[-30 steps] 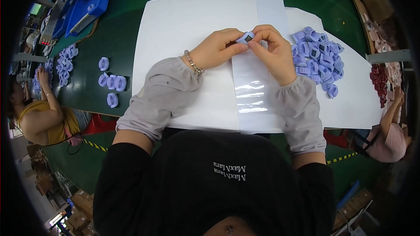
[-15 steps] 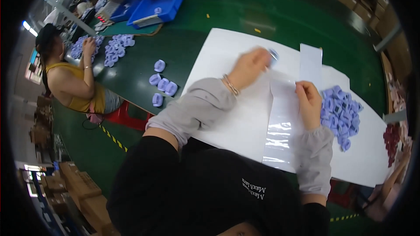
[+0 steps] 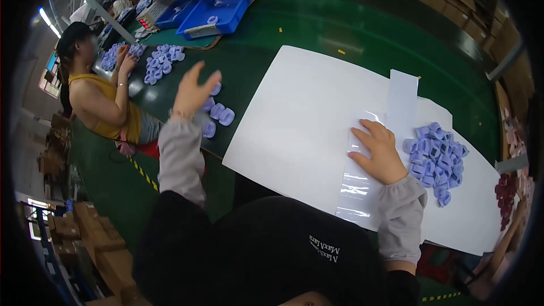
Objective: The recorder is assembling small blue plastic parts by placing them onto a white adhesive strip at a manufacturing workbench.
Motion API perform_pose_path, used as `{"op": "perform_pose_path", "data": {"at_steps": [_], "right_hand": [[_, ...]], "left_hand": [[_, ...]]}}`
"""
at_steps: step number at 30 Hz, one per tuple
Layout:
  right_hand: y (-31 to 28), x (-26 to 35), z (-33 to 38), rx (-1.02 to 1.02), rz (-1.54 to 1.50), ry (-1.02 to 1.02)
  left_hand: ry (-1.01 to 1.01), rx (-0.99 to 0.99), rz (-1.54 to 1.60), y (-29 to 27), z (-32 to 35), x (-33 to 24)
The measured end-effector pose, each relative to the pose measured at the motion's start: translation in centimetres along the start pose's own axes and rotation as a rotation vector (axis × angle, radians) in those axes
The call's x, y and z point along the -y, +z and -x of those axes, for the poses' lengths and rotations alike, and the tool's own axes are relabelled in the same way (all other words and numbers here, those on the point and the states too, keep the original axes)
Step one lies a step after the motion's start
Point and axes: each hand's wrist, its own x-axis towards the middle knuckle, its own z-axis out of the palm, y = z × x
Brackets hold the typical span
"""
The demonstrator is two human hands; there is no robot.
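left hand (image 3: pixel 194 92) was spread open, nothing gripped, over the small purple parts (image 3: pixel 217 112) on the green desk (image 3: pixel 317 28) | right hand (image 3: pixel 381 150) was pressed flat on the clear film strip (image 3: pixel 358 178), likely pinning it | purple pile (image 3: pixel 435 157) was kept just beside

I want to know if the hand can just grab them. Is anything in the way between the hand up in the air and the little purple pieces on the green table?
Nothing visible is. The left hand hovers open right beside the small purple pieces on the green table, with only bare table between.
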Motion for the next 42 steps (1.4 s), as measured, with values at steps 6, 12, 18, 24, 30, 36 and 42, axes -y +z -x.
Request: {"op": "perform_pose_path", "data": {"at_steps": [6, 12, 18, 24, 30, 36, 42], "right_hand": [[0.6, 0.0, -0.1, -0.021, 0.065, 0.02], [0.8, 0.1, -0.6, -0.037, 0.041, -0.013], [0.8, 0.4, -0.8, -0.056, 0.046, 0.016], [1.2, 1.2, -1.2, -0.054, 0.107, 0.022], [1.5, 1.9, -1.8, -0.024, 0.137, 0.082], [1.7, 1.8, -2.4, 0.04, 0.176, 0.117], [1.9, 1.7, -2.0, 0.0, 0.173, 0.127]], "left_hand": [[0.193, 0.082, 0.131, 1.8, 7.3, 0.0], [0.277, 0.161, 0.446, 5.9, 3.8, -3.4], [0.237, 0.264, 0.678, 9.9, 3.2, -10.2], [0.36, -0.641, 0.294, 4.1, -7.7, 2.1], [-0.247, -0.84, -0.305, -2.5, -14.7, 25.5], [-0.566, -0.131, -0.164, -5.3, -17.3, 30.6], [-0.308, -0.131, -0.166, -3.1, -13.9, 26.7]]}}
